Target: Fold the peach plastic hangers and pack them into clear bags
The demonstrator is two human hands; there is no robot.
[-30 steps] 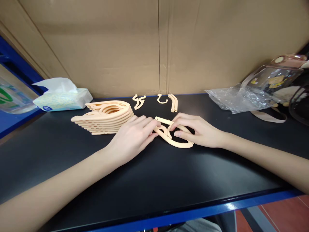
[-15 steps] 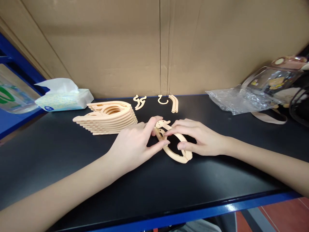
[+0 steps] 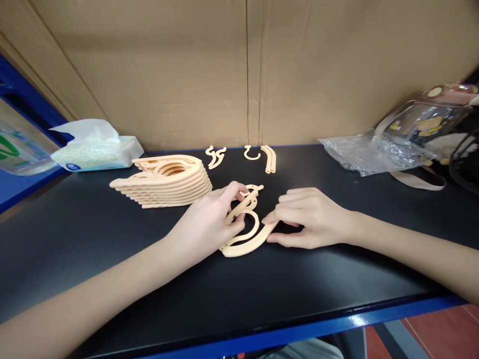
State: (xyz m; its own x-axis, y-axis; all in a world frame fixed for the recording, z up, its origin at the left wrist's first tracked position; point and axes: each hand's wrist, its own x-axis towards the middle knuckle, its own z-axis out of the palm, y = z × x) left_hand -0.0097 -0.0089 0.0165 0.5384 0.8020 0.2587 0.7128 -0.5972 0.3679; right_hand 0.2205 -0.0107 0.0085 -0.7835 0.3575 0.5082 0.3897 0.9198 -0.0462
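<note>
A beige plastic folding clothes hanger (image 3: pixel 248 246) is held just above or against the black tabletop, between both hands. My left hand (image 3: pixel 213 214) pinches one of its arms near the hook end, thumb and fingers on either side. My right hand (image 3: pixel 310 218) grips the other curved arm by its end, between thumb and fingertips. Part of the hanger is hidden behind my left hand. Left of my left hand stands a neat stack of folded beige hangers (image 3: pixel 168 182).
Loose beige hooks (image 3: pixel 252 153) and curved hanger pieces (image 3: pixel 270 159) lie near the cardboard wall (image 3: pixel 168 75). A tissue pack (image 3: pixel 97 152) sits at back left. On the right are a clear plastic bag (image 3: pixel 370 152) and a transparent bottle (image 3: pixel 426 119) with a strap.
The hanger has been turned and its arms stand differently, one now in each hand. My right hand has shifted from the hanger's top side to the end of one arm.
</note>
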